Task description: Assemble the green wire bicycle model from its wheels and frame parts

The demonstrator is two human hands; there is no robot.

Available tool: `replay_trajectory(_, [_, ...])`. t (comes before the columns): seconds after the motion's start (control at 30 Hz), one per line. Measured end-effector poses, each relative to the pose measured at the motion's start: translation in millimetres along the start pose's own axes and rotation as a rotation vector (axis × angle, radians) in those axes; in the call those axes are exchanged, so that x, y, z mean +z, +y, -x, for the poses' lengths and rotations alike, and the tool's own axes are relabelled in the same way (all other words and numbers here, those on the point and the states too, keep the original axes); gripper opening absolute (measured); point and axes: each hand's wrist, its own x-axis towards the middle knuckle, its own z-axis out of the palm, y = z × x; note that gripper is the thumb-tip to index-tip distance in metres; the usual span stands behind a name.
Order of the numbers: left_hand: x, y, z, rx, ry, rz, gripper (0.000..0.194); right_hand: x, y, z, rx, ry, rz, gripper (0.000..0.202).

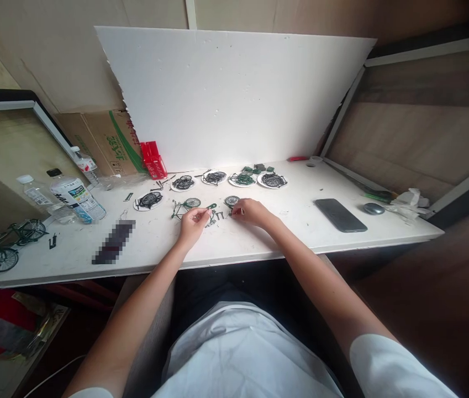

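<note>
The grip of the left hand [193, 224] pinches a green part [212, 206] — fiddly handling, needing steadiness — while the right hand [253, 211], at three o'clock, curls beside a wheel [231, 200], hold unclear.

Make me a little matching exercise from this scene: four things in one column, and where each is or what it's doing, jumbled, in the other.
Things
1. left hand
2. dark phone
3. red box
4. green model bicycle with both wheels on

Places and states
A. beside the cardboard box
B. near the left end of the table
C. pinching a small green part in its fingers
D. lying flat, to the left of the computer mouse

Right pairs: 1-C, 2-D, 3-A, 4-B
</note>
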Motion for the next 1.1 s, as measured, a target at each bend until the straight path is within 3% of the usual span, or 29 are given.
replay_trajectory(0.5, [-1.1,3.3,0.5,-0.004,-0.008,-0.032,0.036,7.5,6.6,-2.4,-0.041,0.038,-0.073,0.011])
replay_trajectory(1.1, [-10.1,-1.6,0.5,-0.111,-0.025,-0.123,0.047,6.5,-0.6,-6.0,0.005,-0.040,-0.014,0.010])
